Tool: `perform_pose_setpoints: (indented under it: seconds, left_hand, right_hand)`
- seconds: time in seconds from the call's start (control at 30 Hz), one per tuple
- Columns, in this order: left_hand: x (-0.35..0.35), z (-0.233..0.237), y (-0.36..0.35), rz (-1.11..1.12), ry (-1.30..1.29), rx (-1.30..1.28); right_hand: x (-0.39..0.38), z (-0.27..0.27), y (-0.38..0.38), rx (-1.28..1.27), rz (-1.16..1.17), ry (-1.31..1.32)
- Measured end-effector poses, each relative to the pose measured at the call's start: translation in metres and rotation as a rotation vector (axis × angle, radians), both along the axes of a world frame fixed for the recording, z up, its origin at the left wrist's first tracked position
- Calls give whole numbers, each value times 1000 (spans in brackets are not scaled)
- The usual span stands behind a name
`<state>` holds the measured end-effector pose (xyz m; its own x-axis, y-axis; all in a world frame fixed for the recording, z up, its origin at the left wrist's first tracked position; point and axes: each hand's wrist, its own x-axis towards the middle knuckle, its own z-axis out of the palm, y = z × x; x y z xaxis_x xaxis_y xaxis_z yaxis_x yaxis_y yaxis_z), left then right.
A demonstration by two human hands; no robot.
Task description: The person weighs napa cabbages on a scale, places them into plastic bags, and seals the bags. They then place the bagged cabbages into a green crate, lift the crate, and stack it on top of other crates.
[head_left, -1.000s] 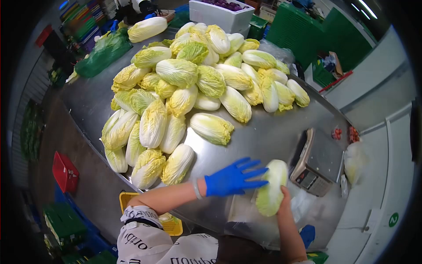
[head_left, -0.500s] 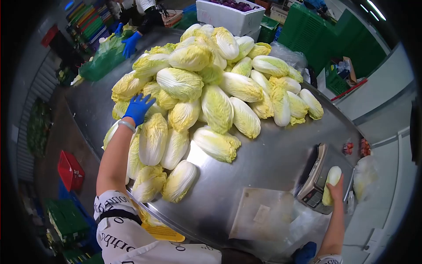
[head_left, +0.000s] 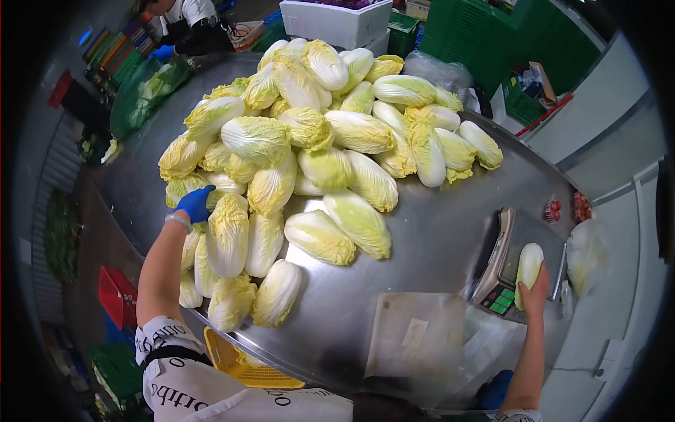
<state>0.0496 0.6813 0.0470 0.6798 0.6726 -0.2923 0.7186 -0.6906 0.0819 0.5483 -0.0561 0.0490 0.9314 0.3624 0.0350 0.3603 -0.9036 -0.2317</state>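
Observation:
A heap of napa cabbages (head_left: 256, 139) with white stalks and yellow-green leaves lies on the metal table. At the heap's left side my left hand (head_left: 195, 205), in a blue glove, is closed against a cabbage (head_left: 223, 183), its fingers bent and partly hidden. Far to the right, my bare right hand (head_left: 535, 290) is wrapped round the lower end of a slim napa cabbage (head_left: 529, 264). That cabbage is over the platform of a scale (head_left: 505, 261), whose display glows green.
A plastic sheet (head_left: 415, 337) lies near the table's front edge, above a yellow basket (head_left: 246, 362). Small packs of red fruit (head_left: 553, 209) sit at the right. Another person (head_left: 190, 28) stands at the far left by a green net bag (head_left: 151, 95). A white foam box (head_left: 337, 22) is behind.
My left hand has gone from spread fingers to bent ones, lower on the heap. A cabbage has slid down beside another at the heap's front. The scale display has lit up.

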Motion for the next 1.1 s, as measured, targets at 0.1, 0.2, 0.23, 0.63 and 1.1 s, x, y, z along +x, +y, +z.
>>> perform_pose_setpoints:
  seconds: [0.1, 0.2, 0.23, 0.63, 1.1]
  left_hand:
    - [10, 24, -33, 66, -21, 110]
    - [25, 41, -54, -50, 55, 368]
    - [35, 44, -58, -99, -77, 434]
    - [232, -28, -166, -616, -365, 371]
    - [202, 18, -399, 474, -1311, -1285]
  right_hand:
    - [-18, 12, 17, -110, 52, -241]
    - [-42, 26, 48, -50, 171, -218]
    - [-47, 30, 57, -44, 220, -218]
    - [-65, 46, 103, -14, 508, -168]
    - [23, -21, -23, 402, -247, 137]
